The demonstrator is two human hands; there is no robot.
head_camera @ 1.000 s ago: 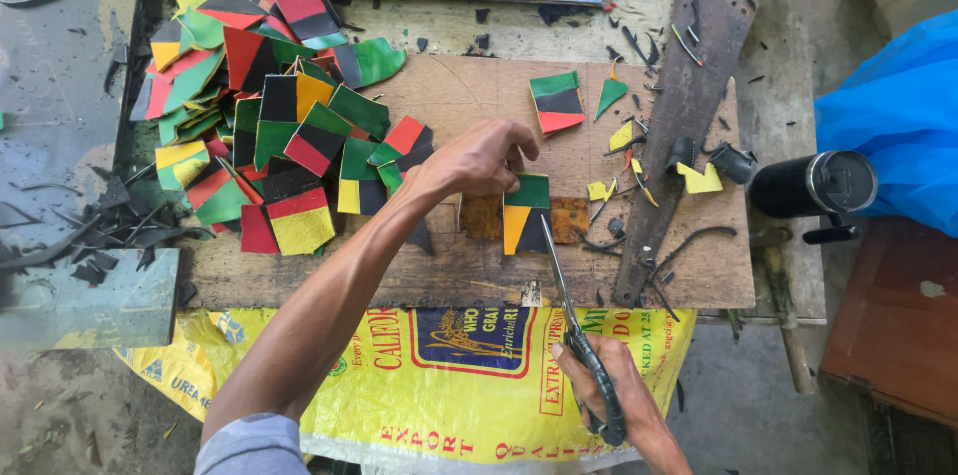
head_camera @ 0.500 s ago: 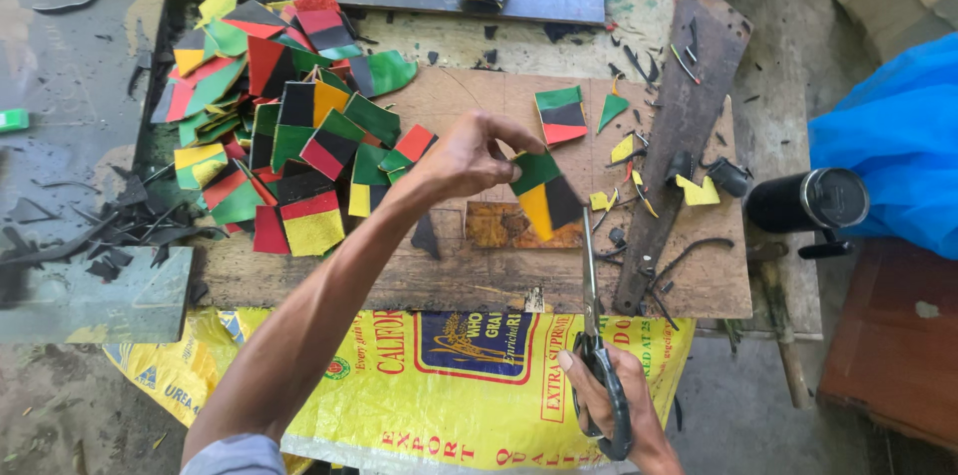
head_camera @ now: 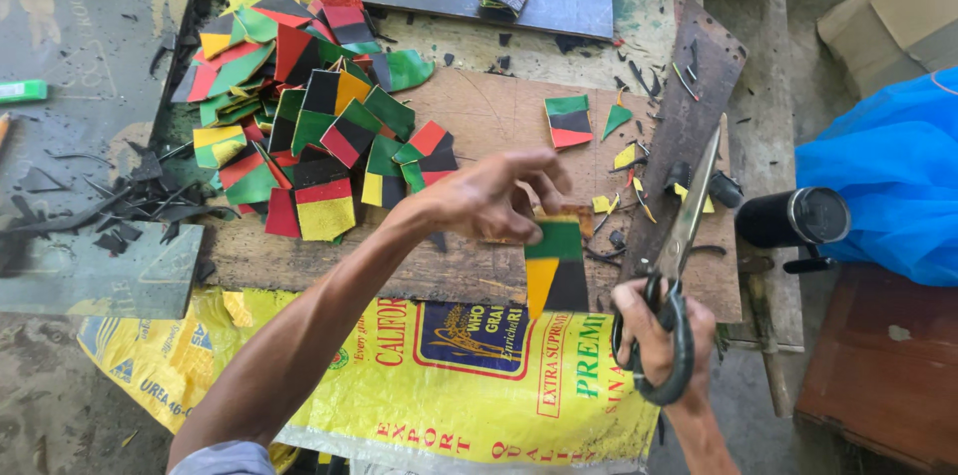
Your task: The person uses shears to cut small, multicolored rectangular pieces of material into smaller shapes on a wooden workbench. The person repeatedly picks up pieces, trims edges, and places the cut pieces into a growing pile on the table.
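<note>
Two hands: both busy, each gripping one thing above the work board.
Right hand (head_camera: pixel 659 340): nearest the camera, fingers through the loops of the scissors (head_camera: pixel 677 265) and closed round them; blades point up and away, slightly parted. Half a second ago the scissors stood more upright and further left; now they lean to the right.
Left hand (head_camera: pixel 494 198): just left of the scissors and a little further off, fingertips pinched on the top edge of a coloured piece (head_camera: pixel 555 267) of green, black and yellow, which hangs down from the grip.
Change in the piece: earlier it was held tilted over the board, close to the blades; now it hangs straight, clear of them.
Yellow sack (head_camera: pixel 439 375): under both wrists, draped over the near edge.
Wooden board (head_camera: pixel 479 126): beyond the hands, littered with small offcuts.
Pile of pieces (head_camera: pixel 299 126): left of the left hand, further back; red, green, black and yellow.
Black flask (head_camera: pixel 793 218): right of the scissors.
Blue bag (head_camera: pixel 898 176): beyond the flask.
</note>
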